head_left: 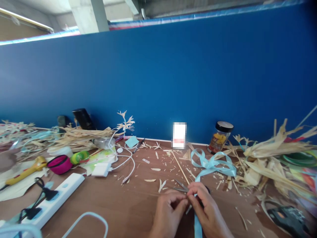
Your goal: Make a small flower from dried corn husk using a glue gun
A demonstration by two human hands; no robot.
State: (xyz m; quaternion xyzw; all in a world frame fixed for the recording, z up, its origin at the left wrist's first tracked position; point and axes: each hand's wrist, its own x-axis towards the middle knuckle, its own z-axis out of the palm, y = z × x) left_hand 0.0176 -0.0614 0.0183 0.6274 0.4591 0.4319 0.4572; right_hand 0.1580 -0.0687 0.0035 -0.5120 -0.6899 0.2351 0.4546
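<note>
My left hand (pixel 170 208) and my right hand (pixel 205 206) meet low in the middle of the head view. Both are closed, thumbs and fingertips pinched together almost touching. What they pinch is too small and hidden to make out. Under and beside them lie scissors (pixel 182 189), blades pointing left, mostly covered by my right hand. A light blue ribbon (pixel 214 167) lies looped on the table and passes beneath my right hand towards the near edge. Just beyond my fingers a thin stick (pixel 180 167) slants away across the table.
Dried husk scraps (pixel 150 180) litter the brown table. Left are a white power strip (pixel 65 188), a yellow glue gun (pixel 26 172), cables and a husk flower (pixel 125 123). A jar (pixel 220 137) and piled husks (pixel 262 165) occupy the right. A blue partition (pixel 158 76) stands behind.
</note>
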